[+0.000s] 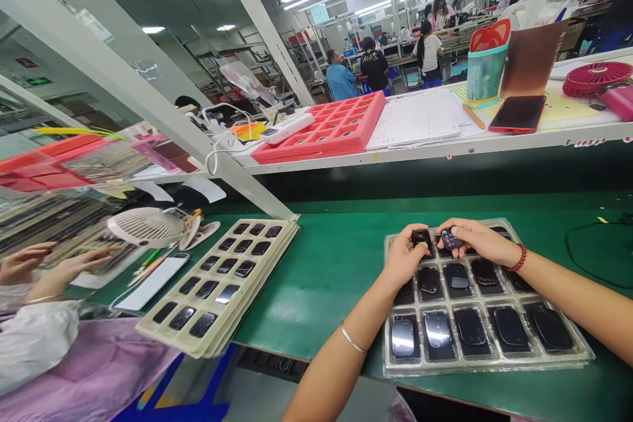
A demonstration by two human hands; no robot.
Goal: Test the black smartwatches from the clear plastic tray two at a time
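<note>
My left hand (406, 256) pinches a small black watch head (421, 236) with a glossy face, over the back row of a clear plastic tray (448, 367). Close beside it, my right hand (472, 242) grips a second watch head (450, 238), whose upturned side carries small pale markings. The two pieces are held slightly apart. Beneath both hands, the tray's pockets hold several dark, rounded watch heads (471, 326), lying flat. Part of the back row is hidden by my fingers.
Left of me stands a stack of cream trays (217, 290) with similar pieces. A co-worker's hands (74, 267) are further left, near a white fan (146, 227). The shelf (346, 159) above holds a red foam tray (321, 128), papers (420, 120) and a phone (518, 113).
</note>
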